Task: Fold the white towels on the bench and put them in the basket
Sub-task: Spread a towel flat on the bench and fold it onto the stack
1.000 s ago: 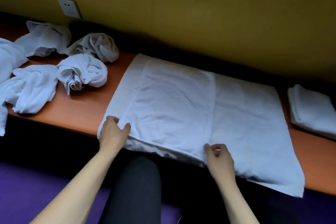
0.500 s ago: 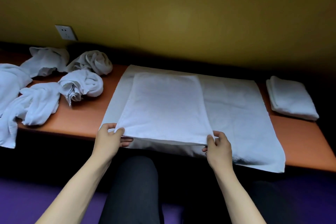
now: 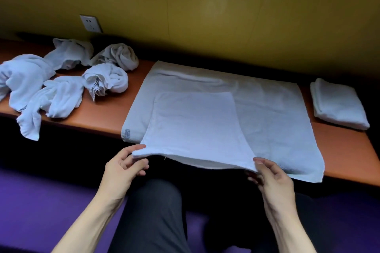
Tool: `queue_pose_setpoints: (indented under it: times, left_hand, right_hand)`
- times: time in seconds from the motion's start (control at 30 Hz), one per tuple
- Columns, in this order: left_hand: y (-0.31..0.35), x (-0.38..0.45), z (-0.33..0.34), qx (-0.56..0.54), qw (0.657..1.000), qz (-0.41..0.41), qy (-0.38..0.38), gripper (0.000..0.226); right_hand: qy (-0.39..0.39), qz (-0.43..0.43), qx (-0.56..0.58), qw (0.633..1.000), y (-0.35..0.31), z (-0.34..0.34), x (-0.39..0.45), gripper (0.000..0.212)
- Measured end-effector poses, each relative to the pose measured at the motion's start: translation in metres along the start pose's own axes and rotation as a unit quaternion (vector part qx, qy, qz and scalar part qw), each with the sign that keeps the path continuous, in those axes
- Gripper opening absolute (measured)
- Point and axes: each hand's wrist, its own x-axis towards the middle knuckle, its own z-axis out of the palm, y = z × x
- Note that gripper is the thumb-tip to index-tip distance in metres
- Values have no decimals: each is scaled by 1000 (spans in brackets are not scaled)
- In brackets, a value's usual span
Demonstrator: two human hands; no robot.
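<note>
towels are the main thing here, and one big white towel (image 3: 267, 113) lies spread on the orange desk (image 3: 102, 117), a little to the right of the desk's middle. its near part hangs over the desk's front edge. on top of this towel a folded layer (image 3: 195, 125) covers the left half, and the near edge of that layer is lifted off the desk.

the left hand (image 3: 121, 170) pinches the near left corner of the lifted layer between thumb and fingers. the right hand (image 3: 271, 178) pinches the near right corner in the same way, thumb above and fingers below the cloth. both hands are in front of the desk's edge, well apart from each other, with the layer stretched between them.

left of the spread towel, on the same desk, lie several crumpled towels (image 3: 51, 92) in a loose group, some twisted into rolls. right of the spread towel, near the desk's right end, lies one folded towel (image 3: 337, 104), not touching the spread one.

behind the desk is a yellow wall (image 3: 205, 6) with a white socket (image 3: 90, 23) above the crumpled towels. a dark trouser leg (image 3: 152, 215) shows below, between the arms, over a purple floor (image 3: 41, 201).
</note>
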Motion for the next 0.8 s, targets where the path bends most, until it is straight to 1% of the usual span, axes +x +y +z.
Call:
queue_pose_setpoints:
  times: [0.03, 0.1, 0.13, 0.17, 0.23, 0.33, 0.43, 0.47, 0.57, 0.6, 0.73, 0.8]
  left_hand:
    - [-3, 1, -1, 12, 1000, 6, -7, 42]
    - [-7, 7, 0, 53, 998, 26, 15, 34]
    - [-9, 13, 0, 74, 996, 36, 36, 29]
    - [-11, 19, 0, 91, 993, 45, 52, 24]
    - [-14, 32, 1, 124, 988, 64, 64, 17]
    - [-16, 55, 4, 194, 971, 92, 104, 11]
    - [-8, 83, 14, 247, 950, 125, 147, 9]
    - [-5, 94, 18, 249, 948, 132, 145, 11]
    - [-3, 131, 26, 252, 949, 153, 113, 40]
    - [-2, 145, 30, 257, 947, 158, 115, 44]
    - [10, 194, 53, 262, 938, 169, 150, 42]
    - [15, 215, 62, 273, 936, 163, 153, 41]
  right_hand:
    - [-21, 10, 23, 999, 0, -1, 2, 11]
    - [-78, 23, 42, 996, 0, -1, 9, 22]
    - [-96, 24, 24, 995, 1, -2, 14, 29]
    - [-98, 20, -13, 995, 2, 0, 19, 32]
    - [-67, -8, -98, 993, 7, 4, 35, 24]
    - [-14, -56, -155, 986, 12, 13, 62, 9]
    - [28, -125, -215, 968, 6, 26, 89, 8]
    - [32, -149, -232, 961, 1, 32, 99, 8]
    - [15, -196, -231, 953, -10, 56, 132, 16]
    - [11, -202, -223, 954, -13, 65, 145, 19]
    - [26, -201, -225, 953, -15, 97, 199, 23]
    - [34, -198, -233, 952, -16, 110, 222, 25]
